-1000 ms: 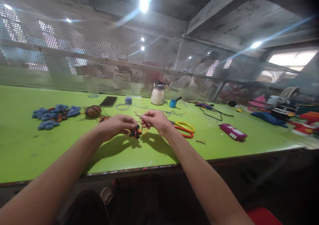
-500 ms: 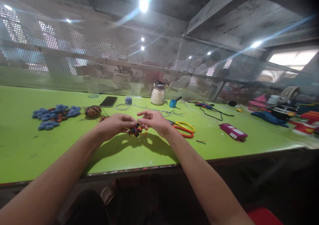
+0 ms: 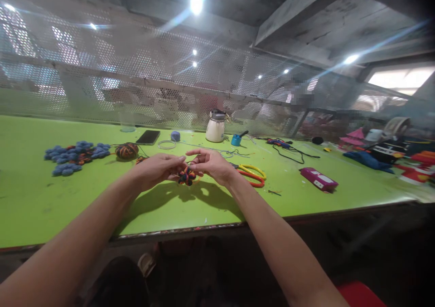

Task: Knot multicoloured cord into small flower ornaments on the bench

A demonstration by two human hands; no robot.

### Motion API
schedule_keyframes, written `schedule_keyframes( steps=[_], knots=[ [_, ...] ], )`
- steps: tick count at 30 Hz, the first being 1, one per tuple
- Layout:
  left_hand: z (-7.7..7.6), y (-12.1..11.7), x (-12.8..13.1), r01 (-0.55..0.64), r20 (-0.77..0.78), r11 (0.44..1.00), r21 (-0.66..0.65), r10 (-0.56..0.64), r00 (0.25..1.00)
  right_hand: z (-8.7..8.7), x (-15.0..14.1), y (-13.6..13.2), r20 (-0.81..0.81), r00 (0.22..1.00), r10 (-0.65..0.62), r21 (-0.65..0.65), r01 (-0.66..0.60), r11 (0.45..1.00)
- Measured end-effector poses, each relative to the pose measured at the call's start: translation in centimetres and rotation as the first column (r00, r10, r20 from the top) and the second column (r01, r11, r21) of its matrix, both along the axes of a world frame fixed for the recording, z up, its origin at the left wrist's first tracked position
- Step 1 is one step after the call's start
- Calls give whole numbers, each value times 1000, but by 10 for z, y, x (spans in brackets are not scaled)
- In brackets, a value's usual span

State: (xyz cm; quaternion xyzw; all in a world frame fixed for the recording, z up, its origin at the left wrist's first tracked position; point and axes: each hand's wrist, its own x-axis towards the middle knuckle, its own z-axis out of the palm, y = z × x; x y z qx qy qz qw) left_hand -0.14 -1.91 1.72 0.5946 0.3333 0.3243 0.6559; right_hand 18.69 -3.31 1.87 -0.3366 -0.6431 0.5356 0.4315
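Observation:
A small yarn flower [image 3: 186, 176] in dark blue, orange and red is held up just above the green table [image 3: 210, 209]. My left hand [image 3: 159, 168] is closed on its left side. From the right, my right hand [image 3: 210, 164] pinches at its top edge, with an orange strand beside the fingertips. Scissors [image 3: 253, 175] with one yellow and one red handle lie right of my right hand, their blades partly hidden by it. Left of my left hand rests a multicoloured yarn ball [image 3: 127, 151], and farther left a cluster of blue yarn flowers [image 3: 79, 155].
Along the back stand a white jug [image 3: 215, 128], a blue pot [image 3: 236, 139], a small blue yarn ball [image 3: 175, 136] and a phone [image 3: 148, 137]. A purple box [image 3: 318, 179] and dark cord [image 3: 288, 155] lie to the right. A perforated screen [image 3: 217, 82] rises behind the table.
The yarn flower has turned, so its rounded petals now face the camera more fully. Both hands stay close together around it, with only small finger shifts.

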Motion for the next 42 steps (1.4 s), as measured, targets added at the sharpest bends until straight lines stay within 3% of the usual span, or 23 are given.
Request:
schedule_keyframes(
  steps=[6,14,18,24,28,31,33,35,37,39,42],
  knots=[
    [1,-1,-1,-5,-60,1000,-4,4,998,-1,1,1,0,1000,-10,0,10,1000],
    [3,-4,-1,73,-233,981,180,-29,972,-3,2,3,4,1000,6,7,-6,1000],
    [4,-1,-5,-3,-188,983,183,38,981,-3,3,4,-28,999,-45,20,45,999],
    [11,-3,-10,0,-105,992,128,14,994,9,10,4,-247,950,-191,11,200,980],
    [13,-2,-16,-39,-37,993,110,44,998,14,11,2,-271,934,-232,11,244,970],
    [13,2,-22,-95,43,993,77,92,995,11,3,-5,-136,975,-173,51,181,982],
    [11,5,-24,-101,69,993,62,96,993,7,-6,-16,75,991,-113,90,106,990],
    [10,6,-24,-72,50,995,67,69,996,1,-16,-32,369,928,-50,192,-24,981],
    [9,6,-23,-44,14,996,79,43,999,-5,-23,-50,552,826,-110,379,-131,916],
    [8,5,-21,-28,-15,996,85,29,999,-10,-29,-66,621,764,-175,461,-176,870],
    [7,5,-18,-31,-34,996,78,33,999,-17,-33,-81,633,734,-246,530,-179,829]
  ],
)
